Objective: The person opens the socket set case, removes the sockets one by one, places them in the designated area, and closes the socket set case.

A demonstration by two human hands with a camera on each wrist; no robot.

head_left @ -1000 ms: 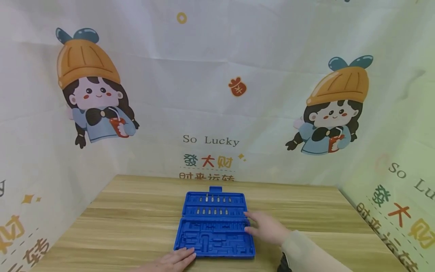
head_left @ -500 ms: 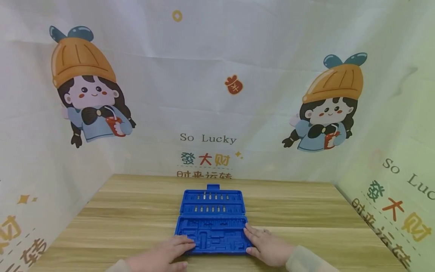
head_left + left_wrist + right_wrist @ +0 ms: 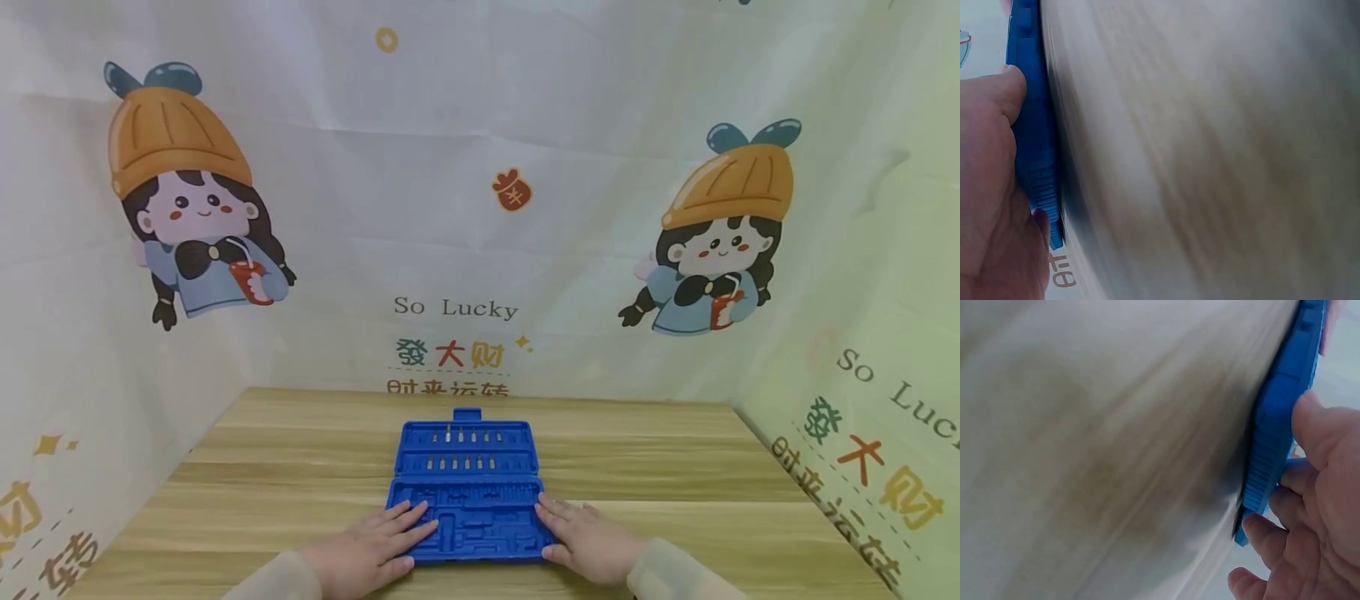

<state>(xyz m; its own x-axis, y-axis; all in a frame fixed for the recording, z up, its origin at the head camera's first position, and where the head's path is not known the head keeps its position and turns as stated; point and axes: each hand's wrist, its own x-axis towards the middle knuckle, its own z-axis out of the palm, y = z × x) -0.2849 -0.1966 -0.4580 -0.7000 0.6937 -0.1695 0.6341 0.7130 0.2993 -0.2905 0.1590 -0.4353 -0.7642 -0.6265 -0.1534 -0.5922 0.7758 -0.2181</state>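
Note:
A blue plastic bit case (image 3: pixel 491 546) lies unfolded on the table, its latch tab pointing to the far side. Two rows of short metal screwdriver bits (image 3: pixel 454 463) stand in the far half; the near half shows only moulded recesses. My left hand (image 3: pixel 363 546) rests across the case's left rim, fingers extended over the near half and thumb at the front edge. At the right rim, my right hand (image 3: pixel 588 542) touches the side with extended fingers, thumb by the front corner. Both wrist views show the case's ribbed side wall (image 3: pixel 1041 181) against the hands.
The wood-grain table (image 3: pixel 285 467) extends around the case on all sides. Behind and beside it hangs a pale cloth backdrop (image 3: pixel 585 275) printed with cartoon figures and lettering.
My right hand has come nearer along the right side, from the hinge area to the near half. My left hand has moved from the front left corner farther up onto the left rim.

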